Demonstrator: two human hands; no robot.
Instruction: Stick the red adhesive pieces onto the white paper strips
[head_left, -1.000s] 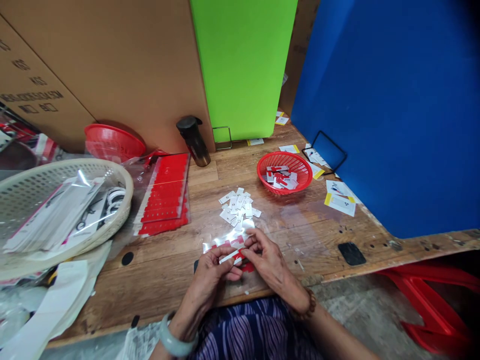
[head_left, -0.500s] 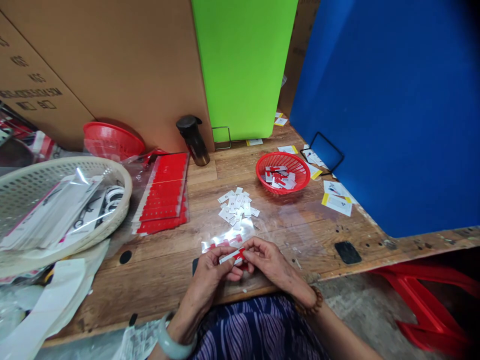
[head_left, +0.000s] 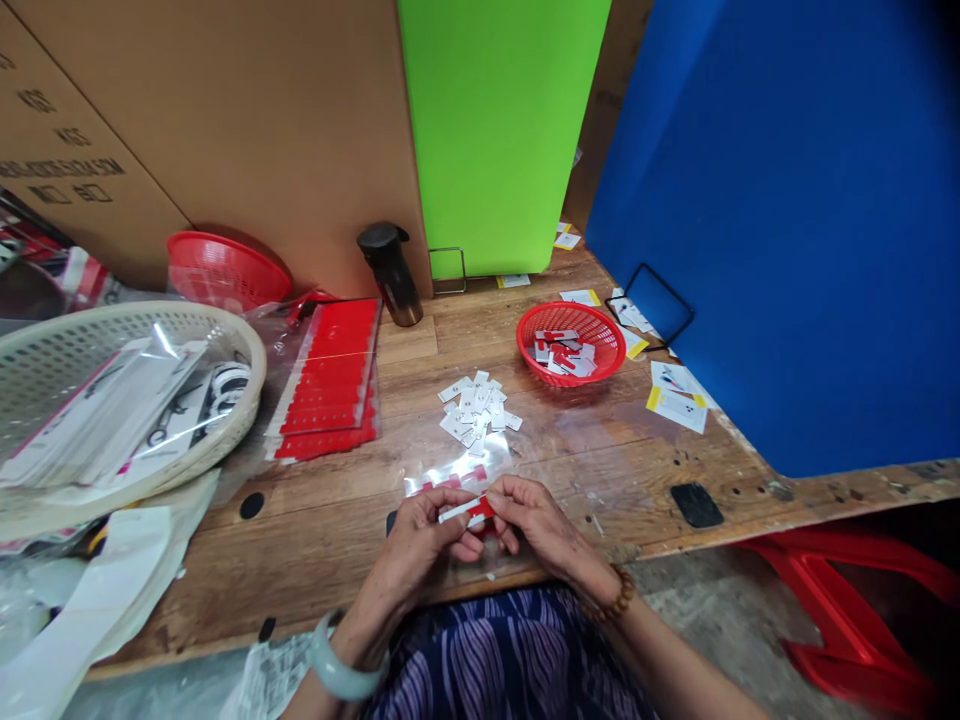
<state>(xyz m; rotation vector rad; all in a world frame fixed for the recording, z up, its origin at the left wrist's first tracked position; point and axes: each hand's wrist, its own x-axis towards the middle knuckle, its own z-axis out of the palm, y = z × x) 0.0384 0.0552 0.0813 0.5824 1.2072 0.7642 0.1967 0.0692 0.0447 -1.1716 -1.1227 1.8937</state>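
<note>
Rising at the back and right of the wooden table (head_left: 315, 540) are a blue panel (head_left: 772, 230), brown cardboard (head_left: 262, 130) and a green panel (head_left: 499, 130), closing off the far side. A red plastic seat (head_left: 832, 620) shows below the right table edge. At left sits a large white basket (head_left: 259, 370), clear plastic lying over the printed cards in it. Behind it is a red bowl-shaped basket (head_left: 232, 265); to its right lie stacked red sheets (head_left: 337, 360). A dark bottle (head_left: 393, 275) stands against the cardboard. Further right, a red mesh basket (head_left: 604, 325) holds red and white pieces, near a black wire stand (head_left: 668, 289) and yellow-edged cards (head_left: 677, 402).

Directly ahead of the hands lies a clear sheet with red patches (head_left: 469, 478), between them and a loose heap of small white pieces (head_left: 476, 405). The left hand (head_left: 420, 535) has its thumb and fingers pinched together on the left end of a narrow red-and-white piece (head_left: 469, 512). The right hand (head_left: 540, 525) is clamped by thumb and fingertips on its red right end. The piece sits between the two hands, slightly tilted, its right end higher, above the table's near edge.
</note>
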